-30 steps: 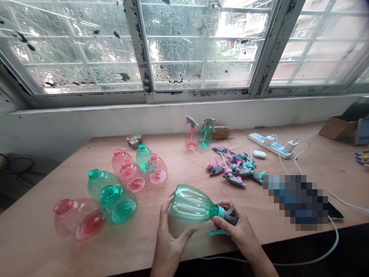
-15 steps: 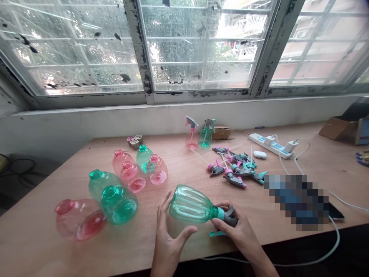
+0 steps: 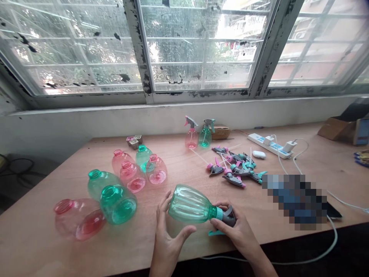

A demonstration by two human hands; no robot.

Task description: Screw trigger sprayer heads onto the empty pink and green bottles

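A clear green spray bottle (image 3: 190, 206) lies on its side in the air above the table's front part, its base to the left. Its grey trigger head with a teal collar is screwed or pushed onto the neck; which, I cannot tell. My right hand (image 3: 230, 227) is closed around that head and collar, and a teal trigger shows below. Beside the bottle's base, my left hand (image 3: 170, 227) is open, thumb and fingers spread. Whether its fingertips touch the bottle is unclear. Several pink and teal spray heads (image 3: 235, 169) lie in a pile beyond my right hand.
Several headless bottles stand or lean at the left, among them a green bottle (image 3: 118, 206) and a pink bottle (image 3: 77, 219). Two complete spray bottles, including a pink one (image 3: 191, 137), stand by the wall. A power strip (image 3: 271, 146) and a blurred-out flat object (image 3: 294, 198) lie right.
Almost nothing differs. The whole view has shifted very slightly, and both hands and the bottle keep the same pose.
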